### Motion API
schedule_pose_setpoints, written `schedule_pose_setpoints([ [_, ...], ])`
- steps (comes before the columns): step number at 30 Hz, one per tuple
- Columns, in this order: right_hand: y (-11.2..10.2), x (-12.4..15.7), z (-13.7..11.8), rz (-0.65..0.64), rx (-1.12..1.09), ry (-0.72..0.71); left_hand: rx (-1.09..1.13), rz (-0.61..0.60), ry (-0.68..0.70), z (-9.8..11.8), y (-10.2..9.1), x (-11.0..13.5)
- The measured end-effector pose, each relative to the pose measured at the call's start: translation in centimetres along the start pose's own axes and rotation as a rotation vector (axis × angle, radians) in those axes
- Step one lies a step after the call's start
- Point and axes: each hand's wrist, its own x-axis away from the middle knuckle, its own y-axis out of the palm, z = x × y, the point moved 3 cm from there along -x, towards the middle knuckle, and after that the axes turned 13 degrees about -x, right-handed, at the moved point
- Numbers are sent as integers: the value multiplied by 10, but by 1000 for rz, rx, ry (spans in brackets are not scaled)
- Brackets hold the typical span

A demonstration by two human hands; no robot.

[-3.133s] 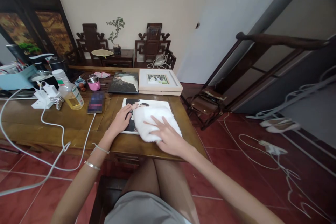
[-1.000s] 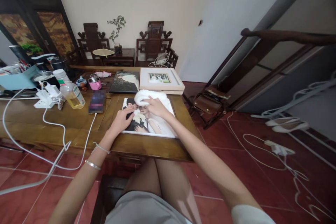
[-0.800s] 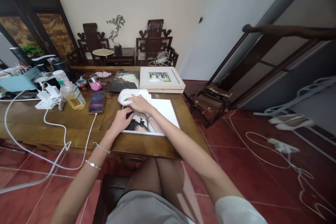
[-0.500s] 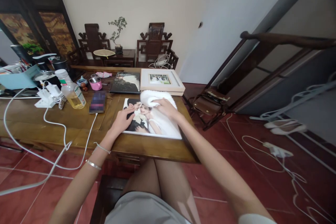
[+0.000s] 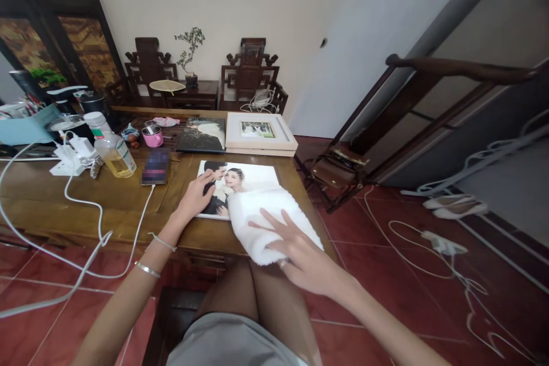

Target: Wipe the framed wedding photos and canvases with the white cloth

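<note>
1. Photo [image 5: 246, 174]: a large print lying flat at the near right end of the table [image 5: 64, 194], its long side running left to right. Its far half shows; its near right part is under the towel.
2. Towel [image 5: 266, 214]: white, folded, lying across the photo's near right corner and hanging a little over the table edge. Its long axis runs from far left to near right.
3. Right hand [image 5: 302, 254]: palm down on the towel's near end, fingers spread and flat, clamped on nothing. The bare part of the photo lies ahead of it and to its left, along the towel's axis.
4. Left hand [image 5: 195, 197]: fingers apart, fingertips resting on the photo's left edge, gripping nothing. It touches the photo directly and is the nearer hand to the bare part; it is just clear of the towel.
5. Surroundings: a frame [image 5: 259, 131] and a dark print [image 5: 203, 134] just beyond the photo; a phone [image 5: 156, 166] to its left, apart from both hands.
</note>
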Motion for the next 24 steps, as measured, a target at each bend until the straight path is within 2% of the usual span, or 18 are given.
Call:
schedule_pose_setpoints([
  [3,-7,-15,20,75,6,11,0,-5,9,-1,1,0],
  [6,-23,-45,62,187,44,92,20,-1,8,-2,1,0],
  [9,-43,-80,99,246,61,179,44,-2,4,-2,0,-1],
  [13,-63,-113,123,271,53,209,62,7,-5,-4,0,-1],
  [15,-65,-117,124,282,56,216,67,13,-8,-4,1,-1],
  [18,-54,-104,115,278,69,222,66,7,-11,-5,1,-2],
  [21,-36,-71,89,235,81,188,64,1,-13,-3,1,-1],
  [24,-20,-33,51,165,49,120,64,1,-14,-2,0,-1],
])
